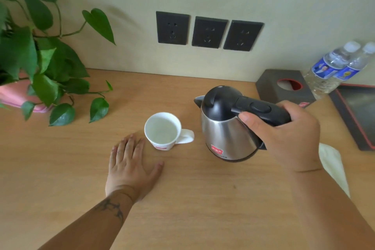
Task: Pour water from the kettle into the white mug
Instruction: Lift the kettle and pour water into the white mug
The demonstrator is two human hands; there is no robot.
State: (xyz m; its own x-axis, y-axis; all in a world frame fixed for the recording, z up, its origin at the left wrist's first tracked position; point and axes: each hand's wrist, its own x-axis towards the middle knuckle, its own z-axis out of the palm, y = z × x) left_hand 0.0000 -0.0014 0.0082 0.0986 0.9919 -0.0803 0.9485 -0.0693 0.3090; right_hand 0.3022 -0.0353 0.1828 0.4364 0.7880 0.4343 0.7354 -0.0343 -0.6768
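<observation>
A steel kettle point(225, 134) with a black lid and black handle stands upright on the wooden table point(182, 199), spout pointing left. My right hand point(284, 134) is wrapped around its handle. To its left sits the white mug point(163, 131) with a red label, its handle turned toward the kettle; clear water seems to lie inside. My left hand point(132, 166) rests flat on the table, fingers spread, just left of and below the mug, fingertips close to its base without gripping it.
A leafy plant in a pink pot point(36, 57) fills the far left. At the back right stand a dark tissue box point(286, 85), two water bottles point(334, 67) and a black tray point(357, 115). A white cloth point(332, 166) lies by my right forearm. Wall sockets point(208, 31) sit behind.
</observation>
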